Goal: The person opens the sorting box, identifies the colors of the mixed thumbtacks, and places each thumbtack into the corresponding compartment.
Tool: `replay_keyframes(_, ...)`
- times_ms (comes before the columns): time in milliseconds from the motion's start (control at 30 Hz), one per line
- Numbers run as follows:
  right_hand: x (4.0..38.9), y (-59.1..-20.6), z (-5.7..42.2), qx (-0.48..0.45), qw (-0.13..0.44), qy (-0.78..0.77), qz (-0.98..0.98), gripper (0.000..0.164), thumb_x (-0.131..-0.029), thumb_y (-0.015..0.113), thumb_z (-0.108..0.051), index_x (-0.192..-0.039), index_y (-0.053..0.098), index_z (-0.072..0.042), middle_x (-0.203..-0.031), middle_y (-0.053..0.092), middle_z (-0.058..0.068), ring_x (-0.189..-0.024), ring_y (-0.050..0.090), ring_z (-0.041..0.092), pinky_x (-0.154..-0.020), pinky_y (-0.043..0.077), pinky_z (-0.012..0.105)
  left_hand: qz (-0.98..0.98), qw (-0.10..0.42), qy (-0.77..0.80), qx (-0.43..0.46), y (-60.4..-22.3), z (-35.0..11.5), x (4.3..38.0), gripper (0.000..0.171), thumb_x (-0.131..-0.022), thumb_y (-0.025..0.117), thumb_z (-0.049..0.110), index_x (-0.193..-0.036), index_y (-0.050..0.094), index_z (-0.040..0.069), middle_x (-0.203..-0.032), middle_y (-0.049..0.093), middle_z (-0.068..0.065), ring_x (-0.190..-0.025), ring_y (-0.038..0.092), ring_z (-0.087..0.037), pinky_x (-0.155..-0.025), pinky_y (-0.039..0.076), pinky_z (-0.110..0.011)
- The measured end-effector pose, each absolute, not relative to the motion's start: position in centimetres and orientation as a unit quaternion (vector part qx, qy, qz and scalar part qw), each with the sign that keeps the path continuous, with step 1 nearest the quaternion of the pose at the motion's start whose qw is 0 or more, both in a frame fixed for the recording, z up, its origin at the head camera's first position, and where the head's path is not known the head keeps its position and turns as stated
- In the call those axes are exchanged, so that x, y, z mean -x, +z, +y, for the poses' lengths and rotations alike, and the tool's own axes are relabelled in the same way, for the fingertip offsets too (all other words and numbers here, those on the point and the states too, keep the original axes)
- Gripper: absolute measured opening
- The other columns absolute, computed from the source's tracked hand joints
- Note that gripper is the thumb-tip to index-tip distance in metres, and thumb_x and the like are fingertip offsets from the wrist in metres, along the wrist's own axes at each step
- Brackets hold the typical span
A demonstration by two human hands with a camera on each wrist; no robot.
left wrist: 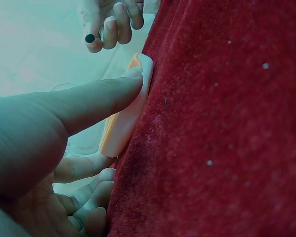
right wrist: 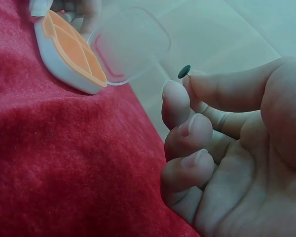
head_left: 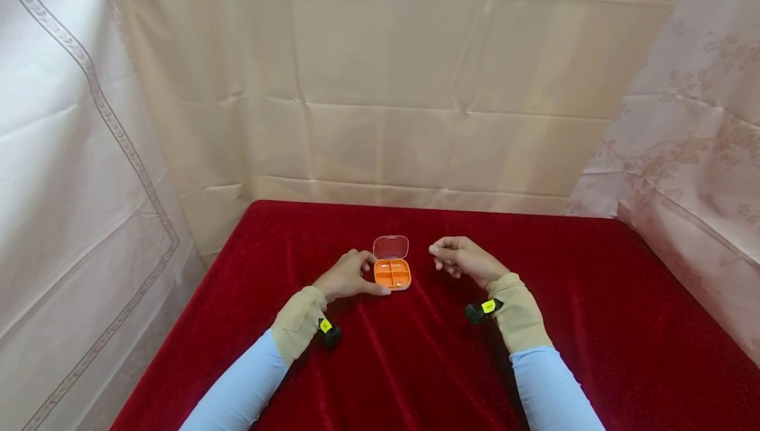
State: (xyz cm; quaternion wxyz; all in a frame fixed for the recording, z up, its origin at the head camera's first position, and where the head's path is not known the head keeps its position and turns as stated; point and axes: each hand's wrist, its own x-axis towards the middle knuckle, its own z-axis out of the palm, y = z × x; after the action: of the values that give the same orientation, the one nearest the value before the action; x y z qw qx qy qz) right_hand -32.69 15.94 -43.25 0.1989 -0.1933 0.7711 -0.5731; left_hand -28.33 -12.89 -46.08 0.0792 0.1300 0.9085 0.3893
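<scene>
A small orange and white pill box (head_left: 392, 274) with four-way dividers sits on the red cloth, its clear lid (head_left: 390, 238) raised at the back. My left hand (head_left: 349, 275) holds it at the left, thumb on the front edge and a finger behind. A tiny pale thing (head_left: 399, 284) lies in the front right compartment. To the right of the box, my right hand (head_left: 468, 259) is raised above the cloth. Between thumb and forefinger it pinches a small stud (right wrist: 184, 72) with a round black head and thin post; its other fingers are curled.
Red velvet cloth (head_left: 594, 299) covers the table. A beige curtain (head_left: 380, 88) hangs behind its far edge, with pale patterned drapes on both sides. Each wrist wears a beige band with a dark camera (head_left: 477, 312) on it.
</scene>
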Motion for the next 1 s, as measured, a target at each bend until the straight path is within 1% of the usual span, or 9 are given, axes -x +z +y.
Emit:
replay_keyframes(333,32.7,-43.3,15.6,0.195,0.205,-0.569,0.772,0.045,-0.1,0.056,-0.027,-0.116,0.05,0.015,-0.078,0.055,0.007,-0.059,0.042,0.013,-0.052,0.036,0.026,0.909,0.082,0.388,-0.13,-45.9,-12.8,28.3,0.068,-0.066,0.087,0.044,-0.117,0.059,0.009,-0.099,0.051,-0.005,-0.093,0.047,-0.019,-0.077,0.041,-0.031)
replay_keyframes(600,32.5,-43.4,15.2,0.202,0.209,-0.565,0.772,0.044,-0.1,0.056,-0.027,-0.115,0.051,0.015,-0.077,0.055,0.007,-0.059,0.042,0.013,-0.052,0.036,0.025,0.909,0.081,0.386,-0.139,-45.9,-12.8,28.2,0.068,-0.067,0.087,0.043,-0.122,0.061,0.013,-0.099,0.051,-0.005,-0.092,0.048,-0.02,-0.075,0.042,-0.031)
replay_keyframes(867,32.3,-43.4,14.6,0.206,0.214,-0.568,0.767,0.044,-0.1,0.057,-0.025,-0.117,0.052,0.016,-0.078,0.056,0.007,-0.059,0.042,0.013,-0.051,0.036,0.025,0.909,0.08,0.385,-0.14,-46.0,-12.9,28.3,0.069,-0.067,0.087,0.044,-0.123,0.062,0.014,-0.099,0.051,-0.005,-0.092,0.047,-0.019,-0.074,0.041,-0.031)
replay_keyframes(1000,32.3,-43.6,14.1,0.209,0.218,-0.562,0.77,0.041,-0.1,0.056,-0.024,-0.115,0.053,0.014,-0.077,0.056,0.007,-0.058,0.042,0.012,-0.051,0.036,0.024,0.909,0.084,0.384,-0.135,-45.9,-12.9,28.3,0.069,-0.068,0.086,0.044,-0.125,0.061,0.014,-0.1,0.05,-0.005,-0.092,0.048,-0.019,-0.074,0.042,-0.031)
